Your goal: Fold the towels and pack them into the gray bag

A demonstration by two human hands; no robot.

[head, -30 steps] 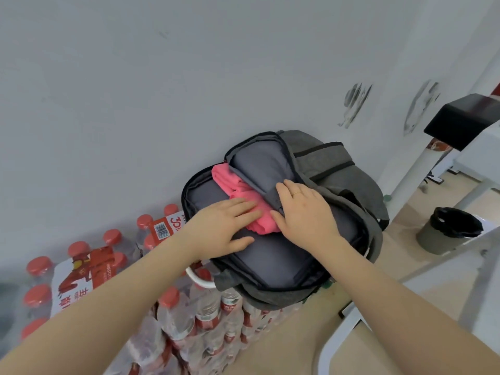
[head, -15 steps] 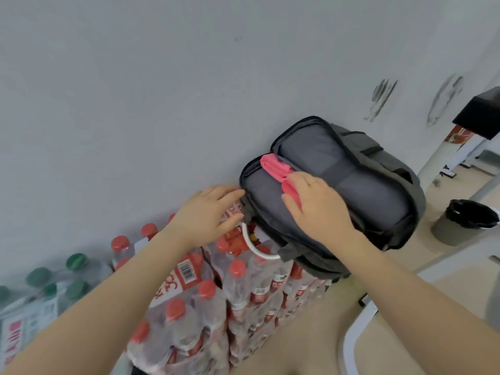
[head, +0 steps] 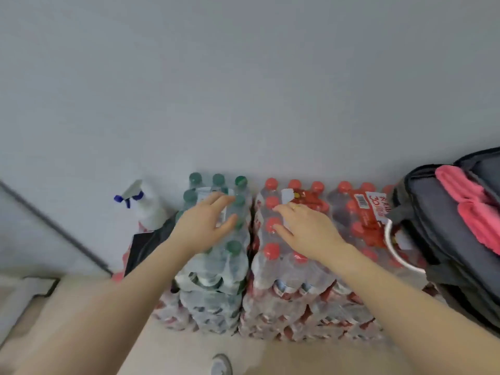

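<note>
Pink towels (head: 472, 209) right of empty fingers (head: 281, 212)

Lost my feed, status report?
Left hand and right hand open, empty, over bottle packs. Pink towels in open gray bag, far right. Nothing blocking.
</note>
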